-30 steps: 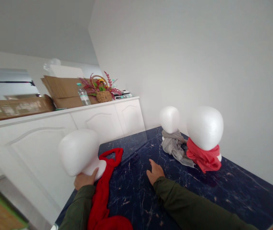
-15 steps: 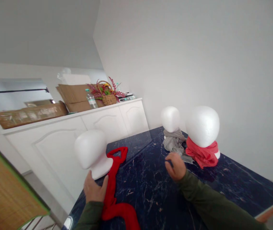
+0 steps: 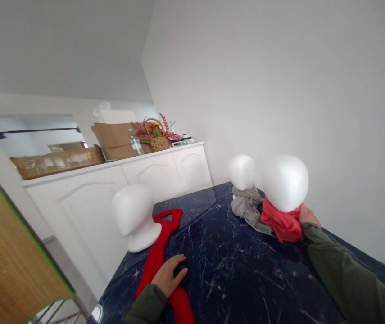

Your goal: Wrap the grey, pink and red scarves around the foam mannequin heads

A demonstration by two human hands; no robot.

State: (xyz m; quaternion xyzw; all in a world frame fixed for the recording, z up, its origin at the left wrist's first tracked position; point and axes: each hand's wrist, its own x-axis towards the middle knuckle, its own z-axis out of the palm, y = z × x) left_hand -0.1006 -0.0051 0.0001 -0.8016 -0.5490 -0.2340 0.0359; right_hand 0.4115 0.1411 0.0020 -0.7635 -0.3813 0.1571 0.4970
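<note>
Over the red scarf [image 3: 155,258] on the near left of the table, my left hand [image 3: 170,275] is open, its thumb and fingers apart. A bare white foam head [image 3: 133,209] stands just beyond it, with the scarf lying along its base. At the right, my right hand [image 3: 309,217] touches the right side of a coral scarf [image 3: 282,220] wrapped round the neck of another foam head [image 3: 286,182]; its fingers are largely hidden there. Beside that, a third foam head [image 3: 242,172] has a grey scarf [image 3: 248,204] round its neck.
All this stands on a dark blue marbled table [image 3: 226,265]. Behind it a white cabinet [image 3: 158,173] carries cardboard boxes [image 3: 114,141], a water bottle [image 3: 136,143] and a flower basket [image 3: 159,143]. A wooden panel [image 3: 13,252] is at the left.
My right hand has moved right, from in front of the grey scarf to the coral scarf. My left hand has left the bare foam head's base and come nearer, over the red scarf.
</note>
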